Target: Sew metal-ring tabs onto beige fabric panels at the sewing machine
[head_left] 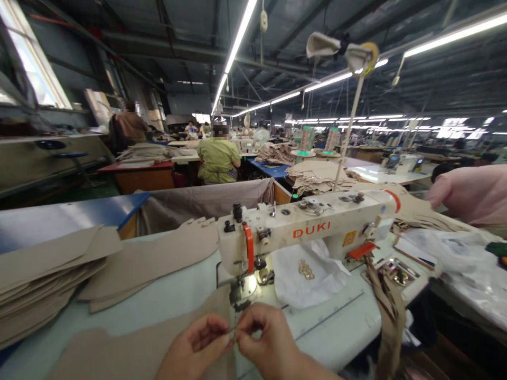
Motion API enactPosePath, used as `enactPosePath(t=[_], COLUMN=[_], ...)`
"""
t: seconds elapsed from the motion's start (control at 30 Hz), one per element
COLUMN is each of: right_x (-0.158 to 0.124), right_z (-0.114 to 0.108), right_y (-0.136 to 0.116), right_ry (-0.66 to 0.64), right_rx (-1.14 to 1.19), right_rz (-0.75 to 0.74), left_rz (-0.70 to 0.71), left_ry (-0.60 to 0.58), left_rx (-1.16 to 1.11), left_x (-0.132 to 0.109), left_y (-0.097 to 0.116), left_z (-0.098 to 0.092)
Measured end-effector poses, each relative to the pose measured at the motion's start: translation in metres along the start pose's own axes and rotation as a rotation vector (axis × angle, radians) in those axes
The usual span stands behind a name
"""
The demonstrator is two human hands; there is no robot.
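Note:
Both hands meet in front of the sewing machine (309, 227), fingertips pinched together close to each other. My left hand (198, 343) is closed over a beige fabric panel (134, 348) that lies on the table. My right hand (269, 338) is closed too, thumb against forefinger. Whatever sits between the fingertips is small and I cannot make it out. Just beyond them are the lit needle area (247, 285) and presser foot. To the right, gold-coloured metal rings (306, 269) lie on a white cloth or sheet (289, 290).
Stacked beige panels (43, 269) and more panels (158, 264) lie left. Brown straps (386, 316) hang over the table's right edge beside a small parts tray (400, 272). A thread stand pole (348, 126) rises behind the machine. Co-workers sit ahead and at right.

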State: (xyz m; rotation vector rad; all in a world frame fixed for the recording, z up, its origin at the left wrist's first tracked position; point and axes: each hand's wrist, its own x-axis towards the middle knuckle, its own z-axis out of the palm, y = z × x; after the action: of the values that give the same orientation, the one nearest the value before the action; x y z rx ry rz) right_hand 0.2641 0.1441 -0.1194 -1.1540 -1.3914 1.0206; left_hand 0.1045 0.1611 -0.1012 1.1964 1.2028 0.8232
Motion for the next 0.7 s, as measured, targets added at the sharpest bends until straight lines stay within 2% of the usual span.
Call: enactPosePath(t=[0.13,0.27,0.37,0.7], right_x=[-0.008,-0.013,-0.016,-0.015], right_z=[-0.005,-0.006,-0.009,-0.019], right_y=[-0.016,-0.014,-0.012,-0.014], right_ry=[-0.080,-0.113,-0.128,-0.179], right_rx=[0.028,0.183,0.314,0.186], right_rz=[0.015,0.140,0.175,0.249], left_rz=[0.075,0.175,0.233,0.295], left_ry=[0.095,0.163,0.189,0.220], left_rx=[0.066,0.164,0.254,0.358], left_x=[-0.021,-0.035,-0.041,-0.040], left_y=[0.010,0.007,0.004,0.007], left_z=[0.008,0.013,0.014,0.016])
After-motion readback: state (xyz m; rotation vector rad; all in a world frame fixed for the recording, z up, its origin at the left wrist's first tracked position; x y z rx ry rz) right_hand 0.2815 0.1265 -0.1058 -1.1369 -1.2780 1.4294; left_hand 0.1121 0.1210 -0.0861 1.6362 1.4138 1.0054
